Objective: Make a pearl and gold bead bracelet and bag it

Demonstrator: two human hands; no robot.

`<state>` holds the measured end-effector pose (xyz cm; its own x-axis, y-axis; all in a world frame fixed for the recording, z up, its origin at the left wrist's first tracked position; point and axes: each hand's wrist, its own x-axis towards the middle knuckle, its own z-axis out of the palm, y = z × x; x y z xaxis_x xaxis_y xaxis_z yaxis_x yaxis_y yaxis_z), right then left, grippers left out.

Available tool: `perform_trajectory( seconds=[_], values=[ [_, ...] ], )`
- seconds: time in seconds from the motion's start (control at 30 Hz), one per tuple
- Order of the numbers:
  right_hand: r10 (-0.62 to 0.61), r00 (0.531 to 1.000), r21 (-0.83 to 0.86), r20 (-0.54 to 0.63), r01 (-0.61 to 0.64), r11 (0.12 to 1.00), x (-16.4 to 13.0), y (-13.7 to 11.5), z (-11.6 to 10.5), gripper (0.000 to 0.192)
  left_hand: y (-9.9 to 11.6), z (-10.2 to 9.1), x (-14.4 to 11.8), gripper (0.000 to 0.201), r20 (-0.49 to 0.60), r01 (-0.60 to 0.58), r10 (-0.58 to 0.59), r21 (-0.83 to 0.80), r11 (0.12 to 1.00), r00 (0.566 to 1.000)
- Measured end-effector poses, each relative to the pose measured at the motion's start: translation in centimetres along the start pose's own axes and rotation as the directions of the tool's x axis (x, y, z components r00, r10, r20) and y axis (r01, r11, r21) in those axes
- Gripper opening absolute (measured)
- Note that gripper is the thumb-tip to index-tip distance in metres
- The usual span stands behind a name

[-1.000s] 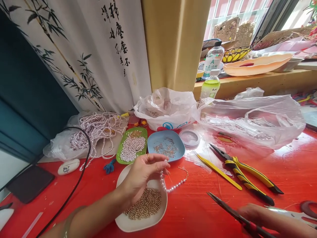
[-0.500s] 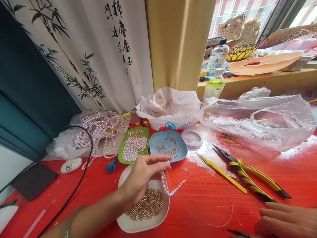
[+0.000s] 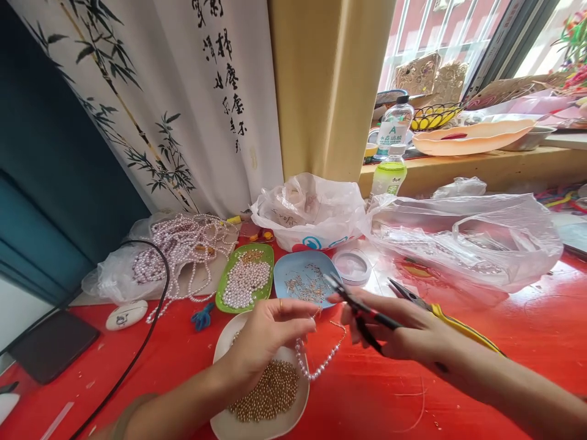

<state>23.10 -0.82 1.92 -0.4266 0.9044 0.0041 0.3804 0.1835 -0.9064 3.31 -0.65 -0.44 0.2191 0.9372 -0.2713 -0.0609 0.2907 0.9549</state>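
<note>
My left hand [image 3: 266,336] pinches one end of a short strand of pearls [image 3: 316,362], which hangs in a loop above the red table [image 3: 527,330] and ends in a thin gold chain. My right hand [image 3: 398,330] grips a pair of dark pliers [image 3: 362,308], their tip pointing left toward the left fingertips, just above the blue dish of gold pins [image 3: 305,281]. Under my left hand sits a white dish of gold beads [image 3: 266,397]. A green dish of loose pearls [image 3: 245,278] lies behind it.
Yellow-handled pliers [image 3: 454,321] lie behind my right hand. Clear plastic bags [image 3: 463,238] and a white bag [image 3: 312,208] stand at the back, a heap of pearl strands [image 3: 183,244] at the left, with a black cable [image 3: 147,342] and a dark phone [image 3: 50,342]. Bottles [image 3: 389,165] stand by the sill.
My right hand has come up from the lower right edge with pliers and now holds them close to my left fingertips. The left hand has stayed put with the strand.
</note>
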Motion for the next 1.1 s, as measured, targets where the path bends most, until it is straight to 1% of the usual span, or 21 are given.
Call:
perform_trajectory(
  seconds=[0.03,0.07,0.1,0.13,0.27,0.37,0.43,0.5,0.6,0.63,0.7,0.8,0.87,1.0,1.1],
  values=[
    [0.038,0.99,0.118,0.138,-0.055,0.991,0.6,-0.3,0.3,0.04,0.0,0.0,0.0,0.018,0.007,-0.004,0.004,0.002,1.0,1.0],
    [0.056,0.97,0.191,0.238,-0.103,0.976,1.0,-0.5,0.5,0.041,0.0,0.1,0.0,0.016,0.016,-0.009,0.009,0.0,1.0,1.0],
    [0.058,0.948,0.245,0.312,-0.139,0.96,1.3,-0.7,0.5,0.042,0.0,0.1,0.0,0.015,0.023,-0.014,0.015,-0.007,1.0,1.0],
    [0.047,0.942,0.262,0.331,-0.14,0.955,1.5,-0.7,0.5,0.043,0.0,0.0,0.1,0.014,0.026,-0.018,0.018,-0.017,1.0,0.999],
    [0.005,0.965,0.286,0.262,-0.082,0.955,1.6,-0.2,0.5,0.045,-0.2,-0.1,0.3,0.017,0.007,-0.009,0.009,-0.011,1.0,1.0],
    [0.03,0.967,0.308,0.254,-0.11,0.945,1.5,0.1,0.6,0.046,-0.3,-0.3,0.4,0.02,0.012,-0.004,0.004,0.034,0.999,1.0],
    [0.046,0.957,0.321,0.287,-0.141,0.937,1.5,0.0,0.5,0.045,-0.4,-0.4,0.5,0.023,0.032,-0.011,0.01,0.025,1.0,0.999],
    [0.052,0.934,0.343,0.353,-0.181,0.922,1.4,-0.2,0.5,0.043,-0.5,-0.5,0.4,0.024,0.044,-0.025,0.024,0.005,1.0,0.999],
    [0.009,0.897,0.376,0.441,-0.194,0.906,1.2,-0.4,0.5,0.042,-0.5,-0.5,0.3,0.025,0.055,-0.031,0.03,0.019,0.999,0.998],
    [-0.01,0.894,0.381,0.448,-0.181,0.907,1.2,-0.4,0.5,0.043,-0.4,-0.5,0.3,0.025,0.057,-0.031,0.029,0.034,0.999,0.998],
    [-0.016,0.901,0.377,0.433,-0.165,0.911,1.2,-0.2,0.5,0.048,-0.4,-0.5,0.2,0.023,0.046,-0.045,0.042,0.068,0.997,0.998],
    [0.048,0.914,0.342,0.403,-0.199,0.918,1.2,0.2,0.4,0.052,-0.4,-0.5,0.3,0.02,0.026,-0.077,0.075,0.111,0.991,0.997],
    [0.075,0.917,0.328,0.393,-0.216,0.919,1.2,0.3,0.3,0.052,-0.5,-0.6,0.5,0.02,0.038,-0.081,0.077,0.122,0.989,0.996],
    [0.054,0.911,0.361,0.408,-0.215,0.907,1.3,0.0,0.2,0.052,-0.6,-0.6,0.7,0.022,0.059,-0.09,0.083,0.126,0.988,0.995],
    [0.021,0.893,0.394,0.45,-0.219,0.893,1.4,-0.5,0.2,0.053,-0.6,-0.6,0.5,0.022,0.071,-0.087,0.078,0.139,0.986,0.994]
  ],
)
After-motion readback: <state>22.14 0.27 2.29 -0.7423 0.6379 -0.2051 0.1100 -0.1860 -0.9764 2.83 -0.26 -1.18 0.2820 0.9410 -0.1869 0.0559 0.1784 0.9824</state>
